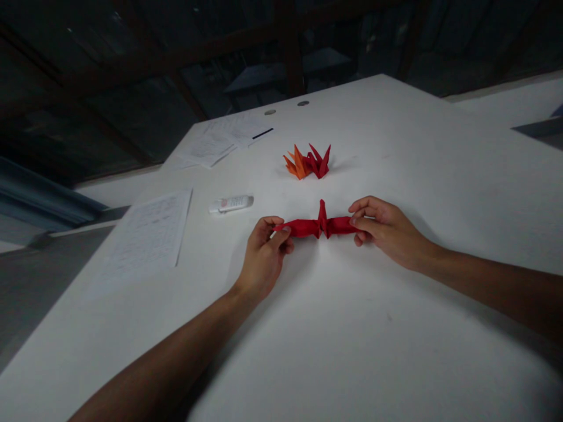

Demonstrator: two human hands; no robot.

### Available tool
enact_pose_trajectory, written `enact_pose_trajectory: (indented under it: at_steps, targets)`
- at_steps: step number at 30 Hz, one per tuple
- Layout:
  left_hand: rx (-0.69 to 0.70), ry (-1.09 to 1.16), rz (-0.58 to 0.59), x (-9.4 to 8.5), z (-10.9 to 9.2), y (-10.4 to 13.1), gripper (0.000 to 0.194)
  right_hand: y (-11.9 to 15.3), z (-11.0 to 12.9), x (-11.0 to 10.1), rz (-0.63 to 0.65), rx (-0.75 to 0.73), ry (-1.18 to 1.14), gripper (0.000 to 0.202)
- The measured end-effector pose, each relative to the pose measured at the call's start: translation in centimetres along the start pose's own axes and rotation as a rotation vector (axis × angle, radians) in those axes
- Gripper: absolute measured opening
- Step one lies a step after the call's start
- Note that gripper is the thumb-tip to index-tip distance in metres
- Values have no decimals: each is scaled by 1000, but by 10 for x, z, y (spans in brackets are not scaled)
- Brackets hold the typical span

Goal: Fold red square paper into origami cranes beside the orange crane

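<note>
A red origami crane (322, 223) is stretched sideways between my two hands, just above the white table. Its wings point left and right, and a narrow folded point rises from its middle. My left hand (266, 252) pinches the left wing's tip between thumb and fingers. On the other side, my right hand (385, 228) has the right wing's tip pinched the same way. Beyond them stand an orange paper crane (299, 164) and a second, darker red paper crane (322, 163), touching or nearly so.
The white table (396, 351) reaches back to dark windows. A white tube (231, 204) lies left of the cranes. Printed sheets (149, 228) rest at the left edge, with more papers (211, 143) and a dark strip (263, 133) farther back. Two round discs (303, 104) sit near the far edge.
</note>
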State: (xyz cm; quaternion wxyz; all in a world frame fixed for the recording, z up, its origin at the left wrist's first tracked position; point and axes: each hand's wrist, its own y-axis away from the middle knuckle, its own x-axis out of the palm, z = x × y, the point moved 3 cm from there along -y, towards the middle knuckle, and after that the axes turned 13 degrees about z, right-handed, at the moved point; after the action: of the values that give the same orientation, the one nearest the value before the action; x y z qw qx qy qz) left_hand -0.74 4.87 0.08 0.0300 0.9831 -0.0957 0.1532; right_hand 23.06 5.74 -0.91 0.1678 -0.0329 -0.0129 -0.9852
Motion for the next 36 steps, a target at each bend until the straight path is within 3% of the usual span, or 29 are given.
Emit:
enact_pose_trajectory:
  at_steps: [6, 16, 26, 36]
  targets:
    - [-28, -94, 99, 0, 1, -2, 22, 3, 2, 6, 138, -65, 96, 13]
    - [26, -130, 84, -3, 5, -2, 27, 7, 3, 8, 165, -105, 119, 12]
    - [30, -65, 82, -1, 3, -2, 24, 8, 5, 9, 143, -101, 125, 13]
    - [22, -66, 58, 0, 0, 1, 28, 4, 9, 5, -7, -108, 10, 13]
